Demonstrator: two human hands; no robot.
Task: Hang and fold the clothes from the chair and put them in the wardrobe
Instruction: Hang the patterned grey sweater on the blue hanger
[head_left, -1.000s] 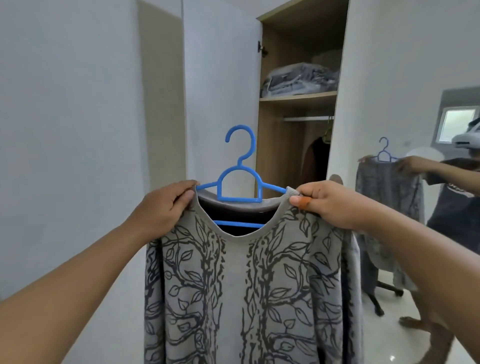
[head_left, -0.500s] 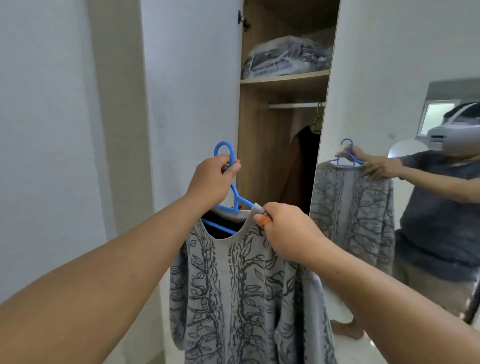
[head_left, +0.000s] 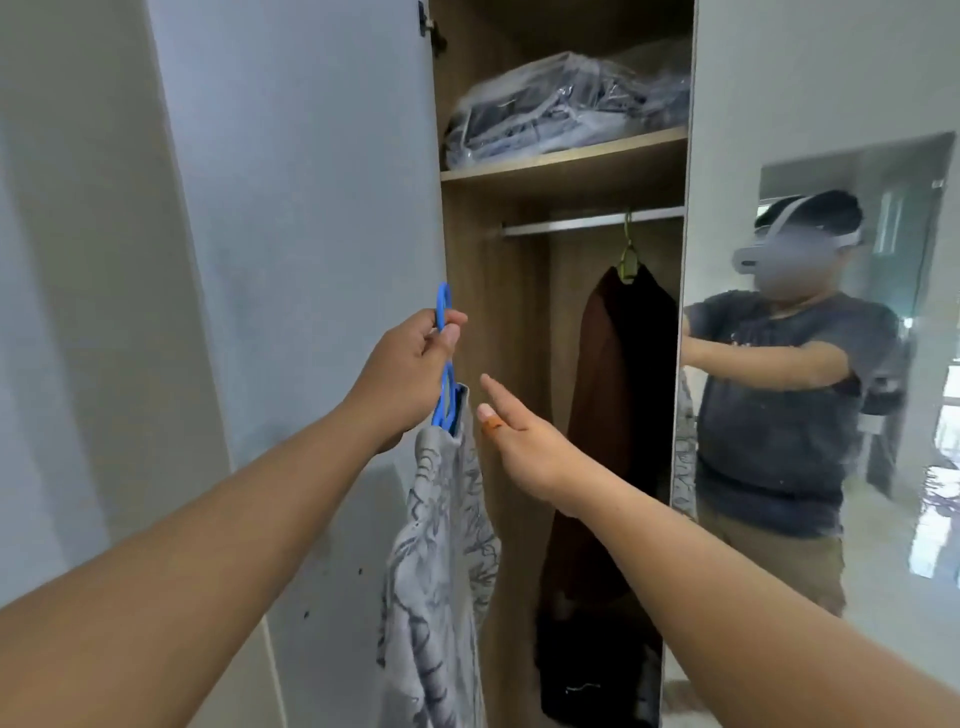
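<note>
One garment was in play: the grey patterned sweater (head_left: 441, 545) hung edge-on from the blue hanger (head_left: 444, 374), just beside the edge of the open wardrobe door (head_left: 311, 234). My left hand (head_left: 410, 369) was curled round the hanger below its hook, fingers and thumb pinched on the plastic. I judged the sweater soft, limp and light, liable to slide off a smooth shoulder if tipped, so the stiff hanger was the right place to hold. My right hand (head_left: 519, 436) was empty, fingers straight and apart, near the collar but not touching it.

Further right, the wardrobe opening was narrow. Its rail (head_left: 592, 222) ran under the shelf (head_left: 566, 161), which carried a plastic-wrapped bundle (head_left: 566, 109). A dark garment (head_left: 613, 415) hung at the rail's right end, leaving bare rail to its left. I reckoned the hook had to clear the shelf's underside. A mirrored door (head_left: 852, 364) closed off the right.
</note>
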